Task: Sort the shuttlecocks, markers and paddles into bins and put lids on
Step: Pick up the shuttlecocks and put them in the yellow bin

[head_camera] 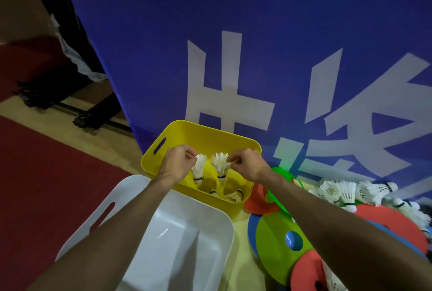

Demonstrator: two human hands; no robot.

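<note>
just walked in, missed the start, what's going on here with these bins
A person is sorting sports gear. The left hand pinches a shuttlecock by its feathers and the right hand pinches a second shuttlecock, both over the yellow bin, which already has a few loose shuttlecocks at its bottom. The white bin nearer the person looks empty. A pile of shuttlecocks and flat coloured markers lie on the floor to the right.

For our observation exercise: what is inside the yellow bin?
A few shuttlecocks lie on the floor of the yellow bin. The left hand pinches one shuttlecock above it, the right hand another. The near wall and both hands hide part of the floor, so no full count.
</note>
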